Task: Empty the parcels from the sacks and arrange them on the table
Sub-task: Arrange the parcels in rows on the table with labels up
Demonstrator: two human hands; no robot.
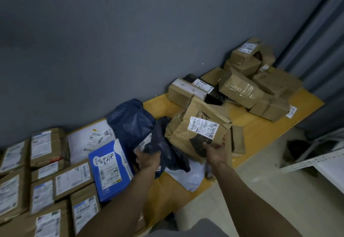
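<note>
Grips a crumpled navy mailer bag (163,143) with the left hand (148,159), fingers curled round its near end. Holds the near edge of a dented brown parcel (201,130) with the right hand (216,153), fingers tucked beneath and mostly hidden. Keeps both over the middle of the yellow counter (260,130), parcel just right of the bag and touching it, white label up. Lies beneath them on a white poly bag (188,177). Leans just left of the left hand: a blue-and-white mailer (109,168) marked 2490. Fills the near left in rows of labelled brown boxes (44,162). Heaps up at the far right in a loose pile of boxes (251,88) against the grey wall (111,41).
</note>
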